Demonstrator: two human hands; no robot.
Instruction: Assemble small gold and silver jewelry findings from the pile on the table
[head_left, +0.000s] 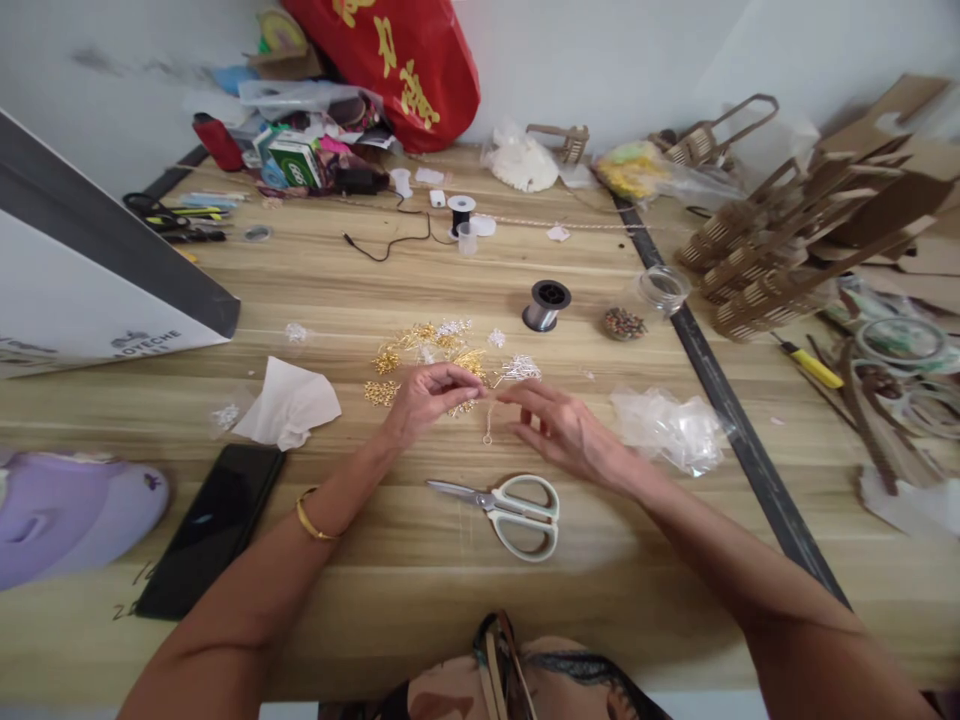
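Observation:
Over the middle of the table, my left hand (pixel 435 400) is closed in a pinch, thumb against forefinger. From the spot where both hands' fingertips meet hangs a short thin chain (pixel 488 428) with a small ring at its lower end. My right hand (pixel 559 425) reaches in from the right with its leading fingertips together at the chain's top; what lies between them is too small to make out. Behind my hands are piles of gold beads and findings (pixel 382 392) and silver pins (pixel 521 367). Scissors with pale handles (pixel 499 510) lie just in front of my hands.
A wire spool (pixel 546 306) and a jar of beads (pixel 624 322) stand behind. Plastic bags (pixel 675 430) lie to the right, near small woven baskets (pixel 750 270). On the left are a white tissue (pixel 289 402), a black phone (pixel 214 530) and a purple object (pixel 82 515).

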